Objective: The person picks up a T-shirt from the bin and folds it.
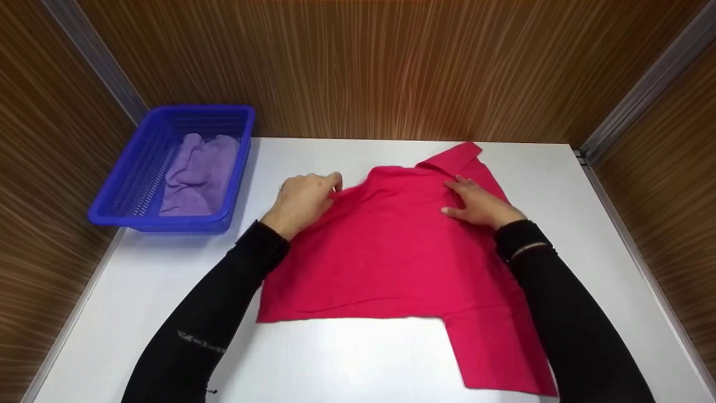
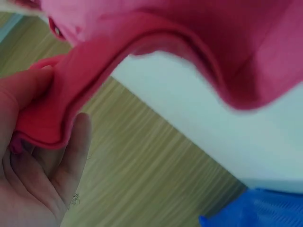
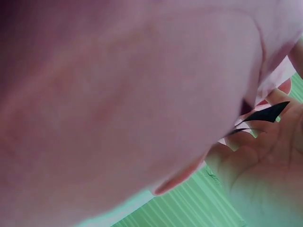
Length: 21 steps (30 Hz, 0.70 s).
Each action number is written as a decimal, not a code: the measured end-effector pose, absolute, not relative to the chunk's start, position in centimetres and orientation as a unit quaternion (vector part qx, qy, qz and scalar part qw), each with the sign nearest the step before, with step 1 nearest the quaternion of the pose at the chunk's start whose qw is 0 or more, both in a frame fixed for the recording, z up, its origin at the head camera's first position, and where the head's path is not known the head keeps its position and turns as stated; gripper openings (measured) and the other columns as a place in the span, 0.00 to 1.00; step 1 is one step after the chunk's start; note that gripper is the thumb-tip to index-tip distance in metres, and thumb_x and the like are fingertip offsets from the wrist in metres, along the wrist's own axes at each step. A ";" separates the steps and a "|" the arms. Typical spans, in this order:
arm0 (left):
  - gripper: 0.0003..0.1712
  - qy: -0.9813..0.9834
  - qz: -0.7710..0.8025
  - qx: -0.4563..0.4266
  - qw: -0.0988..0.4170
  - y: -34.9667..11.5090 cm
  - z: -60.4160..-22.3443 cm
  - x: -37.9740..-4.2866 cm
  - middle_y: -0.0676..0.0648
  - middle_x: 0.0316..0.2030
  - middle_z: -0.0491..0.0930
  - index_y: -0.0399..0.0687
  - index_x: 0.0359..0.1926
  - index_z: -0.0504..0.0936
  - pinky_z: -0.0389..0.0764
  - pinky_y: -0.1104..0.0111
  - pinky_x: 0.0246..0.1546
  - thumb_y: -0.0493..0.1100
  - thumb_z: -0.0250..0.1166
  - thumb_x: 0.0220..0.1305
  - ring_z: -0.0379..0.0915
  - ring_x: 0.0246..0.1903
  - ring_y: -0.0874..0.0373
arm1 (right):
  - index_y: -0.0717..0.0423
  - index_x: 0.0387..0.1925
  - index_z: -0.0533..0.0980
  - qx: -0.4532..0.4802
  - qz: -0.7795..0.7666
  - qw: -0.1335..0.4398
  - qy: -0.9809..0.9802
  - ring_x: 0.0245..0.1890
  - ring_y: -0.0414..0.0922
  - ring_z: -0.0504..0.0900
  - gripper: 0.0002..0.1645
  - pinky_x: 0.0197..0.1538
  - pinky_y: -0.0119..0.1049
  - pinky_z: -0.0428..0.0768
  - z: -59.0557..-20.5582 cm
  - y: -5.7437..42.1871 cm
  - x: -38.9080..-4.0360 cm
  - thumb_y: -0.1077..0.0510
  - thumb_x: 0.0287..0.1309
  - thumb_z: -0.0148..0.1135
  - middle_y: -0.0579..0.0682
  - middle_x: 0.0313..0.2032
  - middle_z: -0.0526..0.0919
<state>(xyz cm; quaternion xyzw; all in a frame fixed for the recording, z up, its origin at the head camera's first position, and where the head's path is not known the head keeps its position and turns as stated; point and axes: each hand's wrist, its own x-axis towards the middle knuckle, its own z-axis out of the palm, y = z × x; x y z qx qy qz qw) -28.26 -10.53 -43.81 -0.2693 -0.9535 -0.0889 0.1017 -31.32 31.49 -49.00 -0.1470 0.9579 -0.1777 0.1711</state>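
Observation:
A crimson collared shirt (image 1: pixel 386 252) lies partly folded on the white table, its collar (image 1: pixel 456 158) at the upper right and one sleeve (image 1: pixel 500 350) pointing toward the front. At the shirt's upper left edge my left hand (image 1: pixel 305 198) pinches the fabric. In the left wrist view the thumb (image 2: pixel 35 85) presses on top of a hemmed edge (image 2: pixel 87 66), with other fingers beneath it. My right hand (image 1: pixel 478 204) rests on the shirt just below the collar, fingers spread. Pale-looking cloth (image 3: pixel 128 104) covers most of the right wrist view and hides some fingertips.
A blue plastic basket (image 1: pixel 238 184) stands at the back left, holding a folded lilac cloth (image 1: pixel 204 173). Wood-patterned panels (image 1: pixel 358 67) close off the back and both sides. White table surface (image 1: pixel 335 358) shows in front of the shirt.

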 end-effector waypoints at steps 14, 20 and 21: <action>0.19 -0.974 -0.009 -0.148 0.172 -12.7 -44.3 -34.8 0.38 0.54 0.86 0.46 0.61 0.77 0.85 0.43 0.46 0.34 0.57 0.71 0.84 0.52 0.36 | 0.53 0.85 0.50 -0.140 -0.160 0.178 0.961 0.86 0.67 0.41 0.54 0.84 0.68 0.49 -49.2 32.2 -29.4 0.33 0.72 0.59 0.64 0.85 0.44; 0.39 -0.955 -0.077 -0.285 -0.033 -11.7 -45.8 -33.3 0.41 0.80 0.64 0.52 0.79 0.65 0.70 0.42 0.75 0.57 0.64 0.74 0.62 0.79 0.42 | 0.51 0.85 0.49 -0.141 -0.151 0.186 0.961 0.86 0.67 0.39 0.54 0.84 0.68 0.48 -49.0 32.1 -29.5 0.33 0.73 0.58 0.63 0.86 0.41; 0.44 -0.948 -0.082 -0.298 -0.075 -11.7 -46.1 -33.0 0.41 0.83 0.58 0.54 0.82 0.61 0.64 0.44 0.80 0.60 0.64 0.73 0.55 0.83 0.44 | 0.50 0.85 0.48 -0.140 -0.146 0.188 0.961 0.86 0.67 0.38 0.54 0.83 0.69 0.48 -48.9 32.1 -29.4 0.32 0.73 0.57 0.63 0.86 0.40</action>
